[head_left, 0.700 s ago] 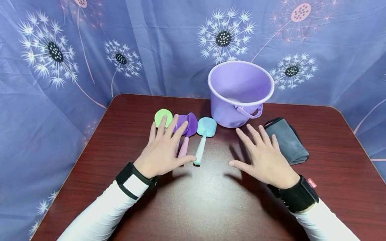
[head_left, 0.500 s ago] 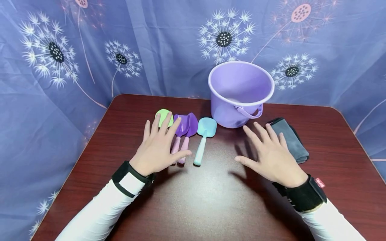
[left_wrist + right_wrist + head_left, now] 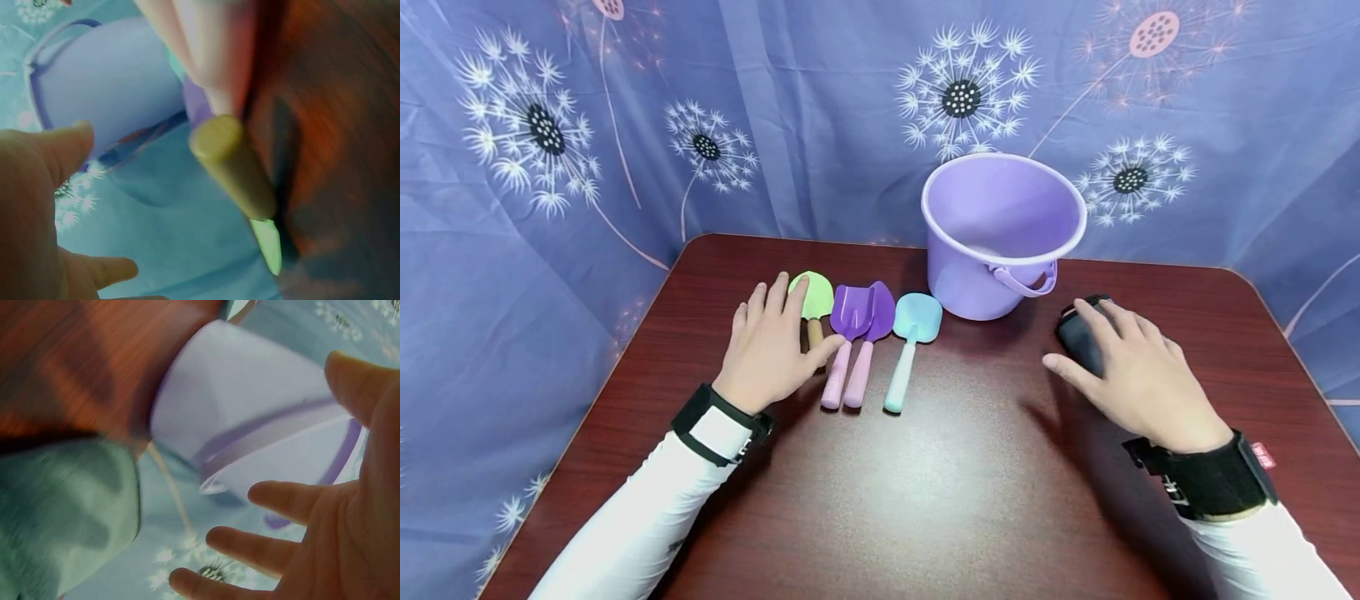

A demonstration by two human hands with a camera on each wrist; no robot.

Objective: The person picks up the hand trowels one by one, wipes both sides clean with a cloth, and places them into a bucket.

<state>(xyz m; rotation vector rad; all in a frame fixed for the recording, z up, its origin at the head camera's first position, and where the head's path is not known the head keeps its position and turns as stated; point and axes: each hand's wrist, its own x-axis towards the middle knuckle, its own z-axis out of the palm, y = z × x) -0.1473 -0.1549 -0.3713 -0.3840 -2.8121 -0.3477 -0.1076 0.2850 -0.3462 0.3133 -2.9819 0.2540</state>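
My left hand (image 3: 767,350) is spread over the left end of a row of toy shovels, its fingers straight. Beneath it lies a green shovel (image 3: 815,298) with a tan handle (image 3: 234,165), partly covered by the hand. Two purple shovels (image 3: 852,312) with pink handles lie side by side to its right, then a light blue shovel (image 3: 917,319). On the other side my right hand (image 3: 1150,379), fingers apart, hovers over a folded grey cloth (image 3: 1080,337) and hides most of it. The cloth (image 3: 69,512) shows below the palm in the right wrist view. Neither hand holds anything.
A purple bucket (image 3: 977,287) stands upright at the back of the dark wooden table (image 3: 910,517), its handle hanging down in front. Behind the table hangs a blue curtain (image 3: 835,108) with dandelion prints.
My left hand has shifted left, from over the purple shovels to the green one. The right hand has moved right and now covers much of the cloth. The shovels and bucket stay put.
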